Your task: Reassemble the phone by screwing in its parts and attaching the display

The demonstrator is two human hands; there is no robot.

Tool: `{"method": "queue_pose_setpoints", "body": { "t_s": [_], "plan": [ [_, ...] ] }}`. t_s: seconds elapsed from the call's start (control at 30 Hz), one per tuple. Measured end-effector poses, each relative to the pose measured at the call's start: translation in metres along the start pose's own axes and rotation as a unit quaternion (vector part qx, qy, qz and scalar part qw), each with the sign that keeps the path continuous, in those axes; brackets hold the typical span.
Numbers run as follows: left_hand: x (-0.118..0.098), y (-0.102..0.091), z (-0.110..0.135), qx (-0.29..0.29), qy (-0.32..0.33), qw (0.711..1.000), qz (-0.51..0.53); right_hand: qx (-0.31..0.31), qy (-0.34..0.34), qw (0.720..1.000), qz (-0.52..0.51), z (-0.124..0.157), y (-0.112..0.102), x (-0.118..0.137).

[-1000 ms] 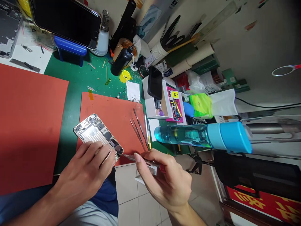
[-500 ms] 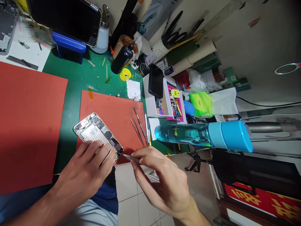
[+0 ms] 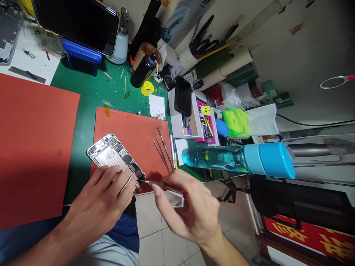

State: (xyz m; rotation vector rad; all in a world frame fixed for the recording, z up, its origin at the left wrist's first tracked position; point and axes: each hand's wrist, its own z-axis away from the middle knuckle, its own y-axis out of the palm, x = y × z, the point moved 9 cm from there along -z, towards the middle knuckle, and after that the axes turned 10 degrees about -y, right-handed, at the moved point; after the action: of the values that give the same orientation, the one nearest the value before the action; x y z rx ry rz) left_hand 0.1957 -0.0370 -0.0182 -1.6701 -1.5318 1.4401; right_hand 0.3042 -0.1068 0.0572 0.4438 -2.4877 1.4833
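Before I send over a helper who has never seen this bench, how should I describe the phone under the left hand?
Find the blue bottle, then the nearer red mat on the green table. The phone lies slanted across that mat's left edge, partly under the left hand. Its bare, shiny ribbed inside sets it apart from the black-screened phone on the blue stand.

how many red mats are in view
2. One red mat is at the left, running out of the picture; the other mat is nearer the middle, partly hidden by the open phone. Any further mats underneath would not show.
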Motion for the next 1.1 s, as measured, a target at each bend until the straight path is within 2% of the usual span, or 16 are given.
{"method": "queue_pose_setpoints", "body": {
  "t_s": [0.67,0.93,1.1],
  "plan": [
    [-0.0001,-0.0006,-0.0006,-0.007,-0.005,1.0,0.003,-0.007,-0.015,1.0,0.004,-0.0012,0.0017,0.0028],
    [-0.0002,-0.0026,-0.0005,-0.013,-0.006,1.0,0.013,-0.006,0.005,1.0,0.012,-0.0015,0.0042,0.001],
    [0.0002,0.0009,0.0001,-0.016,-0.003,1.0,0.002,0.001,0.003,1.0,0.005,-0.0002,-0.0021,0.0027]
  ]
}}
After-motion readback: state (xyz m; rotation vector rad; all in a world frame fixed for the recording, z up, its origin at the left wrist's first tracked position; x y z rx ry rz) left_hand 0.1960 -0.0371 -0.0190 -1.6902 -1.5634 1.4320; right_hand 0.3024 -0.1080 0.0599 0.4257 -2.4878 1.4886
